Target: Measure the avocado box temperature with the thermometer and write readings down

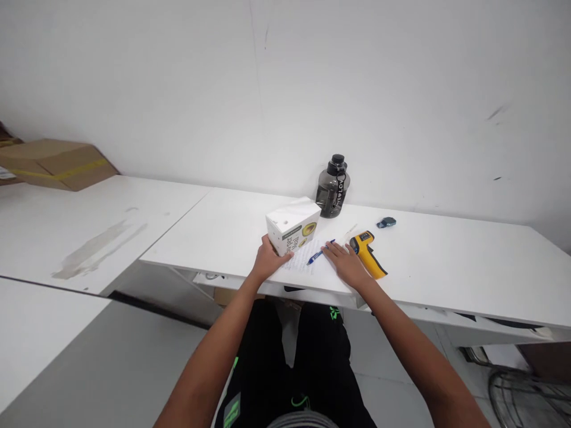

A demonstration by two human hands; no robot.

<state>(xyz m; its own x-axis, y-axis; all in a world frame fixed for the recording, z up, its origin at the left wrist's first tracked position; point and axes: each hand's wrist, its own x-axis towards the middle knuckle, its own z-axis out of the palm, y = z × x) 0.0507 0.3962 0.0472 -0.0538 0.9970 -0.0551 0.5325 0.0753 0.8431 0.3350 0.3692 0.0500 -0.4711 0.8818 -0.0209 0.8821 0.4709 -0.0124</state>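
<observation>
My left hand (267,260) is closed around the lower front corner of a white box (292,224) printed with avocado pictures. The box stands on the white table over part of a sheet of handwritten paper (306,260). On that paper lies a blue pen (321,252). My right hand (347,263) rests flat on the paper with its fingers stretched out, the fingertips beside the pen. Just right of that hand lies a yellow and black infrared thermometer gun (368,254).
A dark clear water bottle (331,189) stands behind the box near the wall. Farther right is a small dark teal object (386,222). A taped cardboard box (60,163) sits on the left table (147,199), which has grey smears. A black wire rack (526,392) is at lower right.
</observation>
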